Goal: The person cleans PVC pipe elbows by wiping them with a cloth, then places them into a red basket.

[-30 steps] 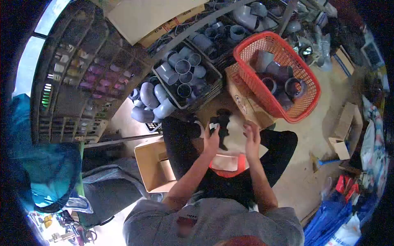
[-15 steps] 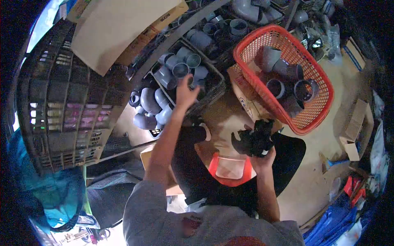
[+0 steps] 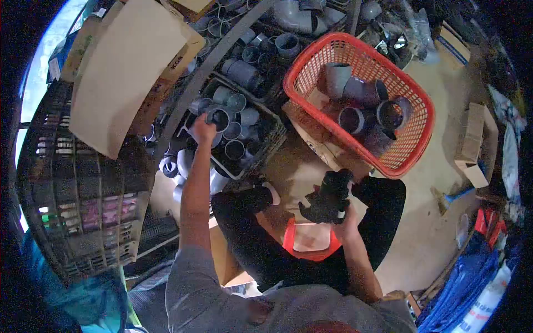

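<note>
My left hand is at a dark crate of grey plastic pipe fittings. Its fingers close on the rim of one grey pipe fitting near the crate's left side. More pipe fittings lie around it in the crate. Over my lap, my right hand grips a bunched black cloth, whose folds partly hide the fingers.
A red plastic basket with several grey fittings stands ahead on the right, beside a cardboard box. Tall dark crates rise on the left under a cardboard sheet. A red stool shows between my legs.
My left hand has moved left and down from over the fittings, its fingers closing on one rim. My right hand still grips the black cloth. The camera view has shifted.
</note>
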